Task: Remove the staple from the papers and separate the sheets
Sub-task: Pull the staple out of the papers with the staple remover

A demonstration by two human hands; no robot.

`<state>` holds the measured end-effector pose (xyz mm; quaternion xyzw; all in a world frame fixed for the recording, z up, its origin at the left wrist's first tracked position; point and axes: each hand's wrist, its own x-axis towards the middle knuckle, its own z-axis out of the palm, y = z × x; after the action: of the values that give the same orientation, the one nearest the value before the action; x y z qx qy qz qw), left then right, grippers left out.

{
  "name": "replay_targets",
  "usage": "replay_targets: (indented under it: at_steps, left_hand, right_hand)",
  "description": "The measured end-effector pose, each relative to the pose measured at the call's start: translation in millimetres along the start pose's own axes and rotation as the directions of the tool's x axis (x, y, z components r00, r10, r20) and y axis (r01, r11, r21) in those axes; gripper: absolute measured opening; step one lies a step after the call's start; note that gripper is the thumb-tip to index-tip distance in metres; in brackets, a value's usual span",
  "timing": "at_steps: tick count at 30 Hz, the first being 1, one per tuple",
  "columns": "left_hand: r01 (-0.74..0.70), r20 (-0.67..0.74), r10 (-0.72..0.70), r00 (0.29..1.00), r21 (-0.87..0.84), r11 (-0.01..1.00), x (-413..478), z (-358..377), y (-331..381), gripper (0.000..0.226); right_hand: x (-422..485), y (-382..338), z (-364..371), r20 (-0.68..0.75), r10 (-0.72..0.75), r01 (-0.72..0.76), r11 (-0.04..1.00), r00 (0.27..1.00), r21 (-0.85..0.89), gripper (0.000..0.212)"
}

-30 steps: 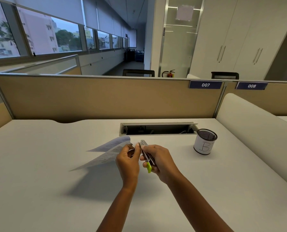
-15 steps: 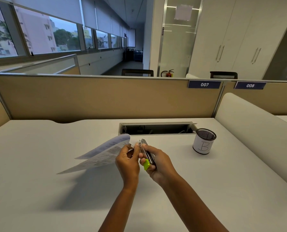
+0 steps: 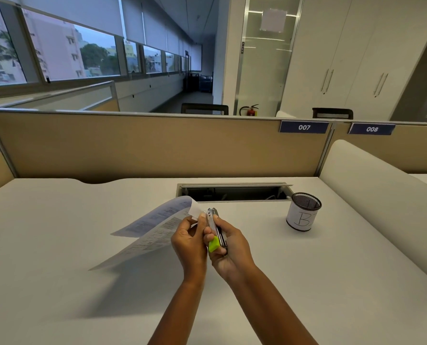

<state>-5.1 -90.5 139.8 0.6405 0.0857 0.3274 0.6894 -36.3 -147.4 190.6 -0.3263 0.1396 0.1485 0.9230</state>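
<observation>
My left hand (image 3: pixel 188 241) pinches the corner of the printed papers (image 3: pixel 155 229), which hang above the white desk and fan out to the left, the sheets parted along their free edges. My right hand (image 3: pixel 228 247) grips a metal staple remover (image 3: pixel 216 227) with a lime-green tab, its tip pressed against the pinched corner of the papers. The staple itself is hidden between my fingers and the tool.
A mesh pen cup (image 3: pixel 303 211) with a white label marked "B" stands on the desk (image 3: pixel 331 282) to the right. An open cable slot (image 3: pixel 234 192) lies just behind my hands. Tan partition panels (image 3: pixel 157 148) close off the back.
The papers have lifted and swung, the sheets spreading further apart and a corner now sticking up by the tool's tip. Both hands stay together at the corner.
</observation>
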Motion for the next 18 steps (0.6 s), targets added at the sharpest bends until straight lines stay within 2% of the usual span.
replay_targets:
  at_steps: [12, 16, 18]
  left_hand:
    - [0.044, -0.010, -0.045, 0.999, -0.053, 0.998, -4, 2, 1, 0.017]
    - [0.044, -0.011, -0.045, 0.999, -0.043, 0.998, 1, 2, 13, 0.007]
    - [0.048, -0.012, -0.048, 0.999, -0.056, 0.997, 4, 2, 22, 0.004]
  right_hand:
    - [-1, 3, -2, -0.003, 0.012, -0.012, 0.997, 1.000, 0.081, 0.023]
    - [-1, -5, -10, 0.003, -0.010, 0.010, 1.000, 1.000, -0.019, 0.023]
    - [-1, -8, -13, -0.031, -0.132, 0.124, 0.976, 0.991, -0.181, 0.020]
